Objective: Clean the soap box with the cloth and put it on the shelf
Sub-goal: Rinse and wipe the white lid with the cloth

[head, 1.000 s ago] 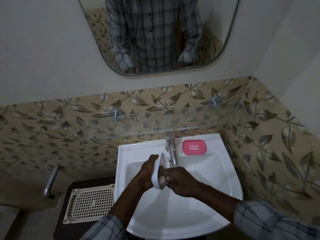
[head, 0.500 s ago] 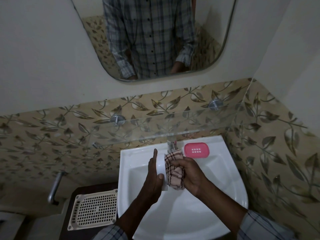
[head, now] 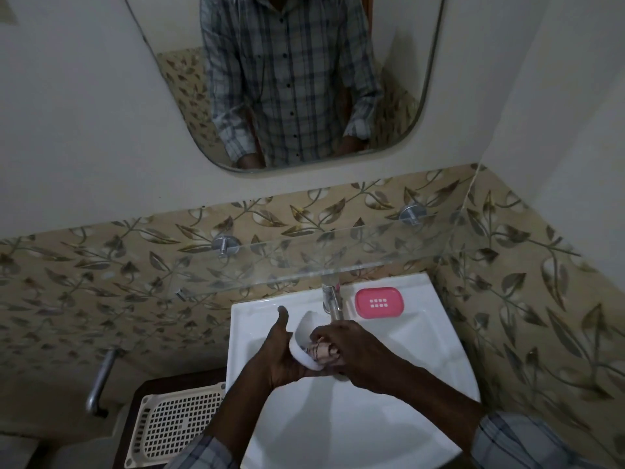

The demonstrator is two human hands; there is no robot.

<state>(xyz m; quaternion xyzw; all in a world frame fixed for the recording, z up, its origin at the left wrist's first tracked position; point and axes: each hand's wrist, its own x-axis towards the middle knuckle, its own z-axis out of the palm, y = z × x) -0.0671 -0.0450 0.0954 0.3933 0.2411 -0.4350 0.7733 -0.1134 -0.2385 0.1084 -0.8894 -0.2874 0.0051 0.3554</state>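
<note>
Cream perforated tray (head: 176,424) far left, on dark tabletop (head: 169,380) beside sink (head: 338,428). My left hand (head: 280,353) holds white soap box (head: 302,336) over basin, thumb raised, fingers wrapped behind it. Box tilted on edge, hollow facing right. Checked cloth (head: 321,352) bunched inside hollow. My right hand (head: 351,350) curled tight round cloth, pressing it into box. Tap (head: 333,299) just behind hands. Pink slotted piece (head: 379,302) flat on sink rim, right of tap. Glass shelf (head: 304,262) on wall above sink.
</note>
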